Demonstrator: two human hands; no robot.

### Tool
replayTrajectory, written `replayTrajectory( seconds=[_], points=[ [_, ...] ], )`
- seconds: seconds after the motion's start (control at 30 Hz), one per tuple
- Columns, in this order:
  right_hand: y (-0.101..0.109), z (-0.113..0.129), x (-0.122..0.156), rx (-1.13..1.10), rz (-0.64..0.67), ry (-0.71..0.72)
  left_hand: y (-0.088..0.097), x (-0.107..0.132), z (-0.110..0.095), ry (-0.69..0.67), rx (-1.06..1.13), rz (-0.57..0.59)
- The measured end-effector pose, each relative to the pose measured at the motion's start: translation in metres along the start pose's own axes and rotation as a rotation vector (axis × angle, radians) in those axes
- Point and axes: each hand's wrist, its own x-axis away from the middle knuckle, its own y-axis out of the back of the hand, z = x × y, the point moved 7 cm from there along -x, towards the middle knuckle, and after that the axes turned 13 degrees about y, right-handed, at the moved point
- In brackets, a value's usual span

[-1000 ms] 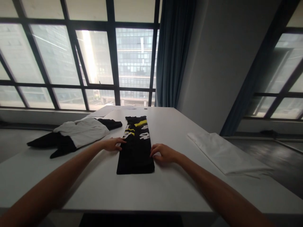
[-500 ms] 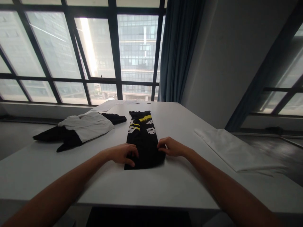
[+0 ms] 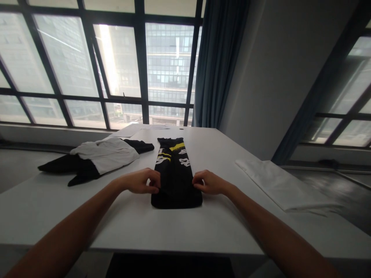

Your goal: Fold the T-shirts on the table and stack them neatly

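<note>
A black garment (image 3: 175,177) with yellow and white printing lies on the table, folded into a long narrow strip that points away from me. On its left edge, my left hand (image 3: 144,180) is closed, thumb and fingers pinching the cloth. Opposite, my right hand (image 3: 209,182) pinches the right edge at about the same height. Between the hands and the near end, the cloth bends over in a rounded band. Whether the garment is a shirt or something else I cannot tell.
Left on the white table (image 3: 179,227) lies a rumpled grey-and-black garment (image 3: 108,152). A folded white cloth (image 3: 278,185) rests along the right side. Papers (image 3: 127,130) lie at the far end, before the windows and a blue curtain (image 3: 220,65).
My left hand has moved from on top of the cloth to its left edge and closed into a pinch. My right hand stays at the right edge. The near end now looks rounded.
</note>
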Motion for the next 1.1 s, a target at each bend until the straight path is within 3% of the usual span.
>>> replayTrajectory(
  seconds=[0.13,0.2,0.33,0.47,0.6,0.73,0.93,1.0,1.1],
  points=[
    [-0.002,0.005,0.001,-0.069,0.065,0.030,-0.013,0.000,0.018,0.095,0.009,0.181],
    [0.002,0.000,0.002,-0.065,0.047,0.021,-0.014,0.001,0.028,0.126,-0.004,0.219],
    [0.014,-0.018,0.009,0.068,-0.048,-0.079,-0.001,0.001,0.054,0.215,-0.106,0.094],
    [0.001,-0.018,0.007,0.105,0.010,0.003,0.002,0.000,0.067,0.186,-0.217,-0.073],
    [-0.010,-0.011,0.000,0.133,-0.003,0.111,-0.011,-0.004,0.061,0.085,-0.231,-0.152],
    [-0.001,-0.005,0.001,0.081,-0.051,0.145,-0.013,-0.002,0.045,0.065,-0.181,-0.197],
    [0.011,-0.002,0.009,-0.274,0.094,0.082,-0.005,0.000,0.019,0.073,0.073,-0.004],
    [0.015,-0.011,0.002,-0.361,0.006,0.048,0.002,-0.008,0.023,0.113,0.237,0.010],
    [0.024,-0.044,-0.009,-0.394,-0.343,-0.126,0.019,-0.026,0.050,0.252,0.474,-0.186]
  ],
)
